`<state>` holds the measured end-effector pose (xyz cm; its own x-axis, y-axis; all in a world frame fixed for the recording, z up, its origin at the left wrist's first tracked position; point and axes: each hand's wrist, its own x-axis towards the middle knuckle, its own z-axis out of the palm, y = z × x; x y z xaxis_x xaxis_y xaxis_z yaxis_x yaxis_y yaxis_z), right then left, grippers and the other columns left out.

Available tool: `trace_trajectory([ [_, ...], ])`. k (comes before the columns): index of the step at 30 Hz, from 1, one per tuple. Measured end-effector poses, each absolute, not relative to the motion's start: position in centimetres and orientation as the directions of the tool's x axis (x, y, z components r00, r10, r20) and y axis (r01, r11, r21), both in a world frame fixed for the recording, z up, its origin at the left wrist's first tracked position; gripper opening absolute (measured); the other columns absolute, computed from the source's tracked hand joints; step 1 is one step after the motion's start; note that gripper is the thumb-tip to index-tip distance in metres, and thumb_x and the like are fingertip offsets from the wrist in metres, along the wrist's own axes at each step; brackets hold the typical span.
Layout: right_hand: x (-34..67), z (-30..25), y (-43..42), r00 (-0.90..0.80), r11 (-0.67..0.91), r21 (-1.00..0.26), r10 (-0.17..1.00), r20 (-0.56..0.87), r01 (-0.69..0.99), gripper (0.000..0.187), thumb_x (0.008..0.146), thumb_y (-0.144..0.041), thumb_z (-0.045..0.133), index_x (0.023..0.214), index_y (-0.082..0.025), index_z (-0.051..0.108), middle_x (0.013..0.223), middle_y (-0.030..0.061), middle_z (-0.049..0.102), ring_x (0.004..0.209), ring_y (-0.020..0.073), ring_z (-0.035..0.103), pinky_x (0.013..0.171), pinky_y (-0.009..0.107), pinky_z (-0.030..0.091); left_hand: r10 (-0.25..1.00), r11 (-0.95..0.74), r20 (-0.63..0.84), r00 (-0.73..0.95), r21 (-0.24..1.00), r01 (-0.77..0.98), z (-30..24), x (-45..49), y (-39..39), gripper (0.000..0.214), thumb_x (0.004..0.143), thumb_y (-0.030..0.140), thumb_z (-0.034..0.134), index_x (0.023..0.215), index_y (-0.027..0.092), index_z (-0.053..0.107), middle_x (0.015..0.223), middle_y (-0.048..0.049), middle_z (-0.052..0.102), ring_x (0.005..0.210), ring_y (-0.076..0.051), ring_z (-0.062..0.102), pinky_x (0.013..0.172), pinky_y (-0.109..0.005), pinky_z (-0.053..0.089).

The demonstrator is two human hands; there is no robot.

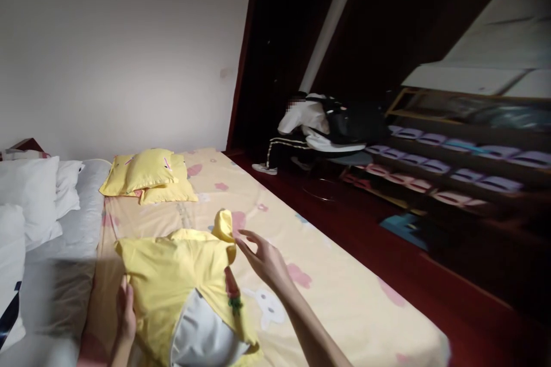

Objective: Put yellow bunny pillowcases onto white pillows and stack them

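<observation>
Yellow pillow (172, 275): on the near part of the bed, between the two hands; cover creased. A white area (204, 330) shows at its near side; whether panel or inner filling, cannot tell.
Carrot motif (233, 289): red and green, on the pillow's right side.
Yellow corner (223, 226): stands up at the pillow's far right.
Left hand (125, 307): fingers upright along the pillow's left edge; whether it grips the cloth, cannot tell.
Right hand (262, 252): fingers bent, tips right beside the yellow corner; whether they pinch it, cannot tell.
Patterned sheet (344, 284): pale, with pink shapes and a rabbit print (269, 305) just right of the pillow.
Stacked yellow pillows (148, 175): toward the bed's far end.
Grey bedding (88, 186): adjoins the sheet at left, bearing white pillows (30, 189).
Other person (303, 117): bent forward beyond the bed, light top, striped dark trousers.
Rack (402, 113): at right, with rows of purple and pink items, blurred.
Floor (344, 212): dark red.
</observation>
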<state>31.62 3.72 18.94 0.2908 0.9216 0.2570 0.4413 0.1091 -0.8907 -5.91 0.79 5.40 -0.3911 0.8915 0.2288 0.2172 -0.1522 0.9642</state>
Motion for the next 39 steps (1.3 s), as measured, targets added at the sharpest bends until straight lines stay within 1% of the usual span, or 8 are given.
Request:
trace_trajectory([
  [4, 27.1, 20.9, 4.0, 0.003, 0.348, -0.710, 0.897, 0.442, 0.612, 0.050, 0.094, -0.056, 0.045, 0.128, -0.024, 0.062, 0.125, 0.0127, 0.067, 0.114, 0.0299, 0.060, 0.095, 0.044, 0.045, 0.852, -0.450, 0.523, 0.006, 0.727, 0.518, 4.8, -1.6, 0.6, 0.064, 0.081, 0.046, 0.064, 0.135, 0.013, 0.051, 0.136, -0.0215, 0.059, 0.129, -0.034, 0.054, 0.105, -0.049, 0.048],
  [7, 23.1, 21.9, 5.7, -0.252, 0.438, -0.590, 0.893, 0.374, 0.678, 0.053, 0.092, -0.053, 0.052, 0.133, -0.020, 0.058, 0.123, 0.0142, 0.068, 0.111, 0.0289, 0.061, 0.097, 0.044, 0.041, 0.763, -0.606, 0.594, 0.254, 0.522, 0.600, 6.1, 1.6, 0.3, 0.063, 0.085, 0.030, 0.060, 0.144, 0.016, 0.040, 0.141, -0.0200, 0.055, 0.133, -0.032, 0.051, 0.107, -0.050, 0.047],
  [12, 20.6, 20.9, 7.0, -0.284, 0.436, -0.542, 0.895, 0.343, 0.718, 0.038, 0.097, -0.038, 0.047, 0.080, -0.016, 0.072, 0.077, 0.0094, 0.071, 0.080, 0.0231, 0.062, 0.083, 0.039, 0.041, 0.693, -0.522, 0.721, -0.006, 0.508, 0.685, 7.7, 3.1, 0.2, 0.050, 0.088, 0.024, 0.058, 0.135, 0.015, 0.045, 0.122, -0.0188, 0.064, 0.115, -0.028, 0.064, 0.093, -0.044, 0.056],
  [16, 20.5, 22.0, 5.3, -0.257, 0.598, -0.590, 0.787, 0.561, 0.542, 0.038, 0.100, -0.037, 0.043, 0.082, -0.017, 0.071, 0.068, 0.0050, 0.064, 0.067, 0.0167, 0.056, 0.068, 0.030, 0.042, 0.623, -0.540, 0.781, -0.047, 0.472, 0.697, 8.3, 2.8, 0.7, 0.034, 0.084, 0.031, 0.065, 0.115, 0.018, 0.061, 0.106, -0.0145, 0.070, 0.100, -0.027, 0.068, 0.086, -0.042, 0.058],
  [20, 20.2, 24.5, 3.1, -0.204, 0.736, -0.554, 0.655, 0.727, 0.389, 0.027, 0.098, -0.032, 0.049, 0.090, -0.019, 0.071, 0.064, 0.0022, 0.058, 0.063, 0.0153, 0.054, 0.059, 0.027, 0.041, 0.739, -0.452, 0.663, -0.116, 0.617, 0.644, 9.5, 3.2, 1.7, 0.031, 0.086, 0.032, 0.059, 0.113, 0.018, 0.065, 0.102, -0.0150, 0.073, 0.093, -0.027, 0.070, 0.079, -0.040, 0.058],
  [27, 21.3, 25.1, 3.4, -0.127, 0.669, -0.546, 0.683, 0.719, 0.505, 0.025, 0.098, -0.029, 0.051, 0.092, -0.020, 0.074, 0.065, 0.0039, 0.062, 0.063, 0.0167, 0.056, 0.060, 0.029, 0.043, 0.888, -0.288, 0.394, -0.237, 0.878, 0.382, 11.0, 4.1, 2.9, 0.033, 0.080, 0.027, 0.059, 0.111, 0.016, 0.063, 0.101, -0.0120, 0.072, 0.093, -0.025, 0.068, 0.082, -0.038, 0.056],
  [34, 23.2, 22.9, 0.7, -0.152, 0.631, -0.356, 0.607, 0.780, 0.690, 0.024, 0.093, -0.019, 0.056, 0.115, -0.023, 0.064, 0.110, 0.0116, 0.069, 0.097, 0.0235, 0.062, 0.081, 0.038, 0.046, 0.908, -0.272, 0.365, -0.207, 0.888, 0.371, 11.8, 3.5, 3.1, 0.018, 0.076, 0.027, 0.065, 0.089, 0.016, 0.070, 0.087, -0.0092, 0.073, 0.083, -0.024, 0.067, 0.076, -0.035, 0.054],
  [39, 20.9, 16.5, -1.9, -0.113, 0.500, -0.307, 0.646, 0.755, 0.810, 0.020, 0.090, -0.023, 0.058, 0.110, -0.020, 0.061, 0.095, 0.0088, 0.066, 0.084, 0.0233, 0.056, 0.073, 0.036, 0.043, 0.964, -0.196, 0.224, -0.145, 0.963, 0.183, 12.1, 3.9, 3.1, 0.037, 0.070, 0.033, 0.072, 0.101, 0.014, 0.067, 0.097, -0.0110, 0.073, 0.092, -0.027, 0.068, 0.083, -0.037, 0.054],
])
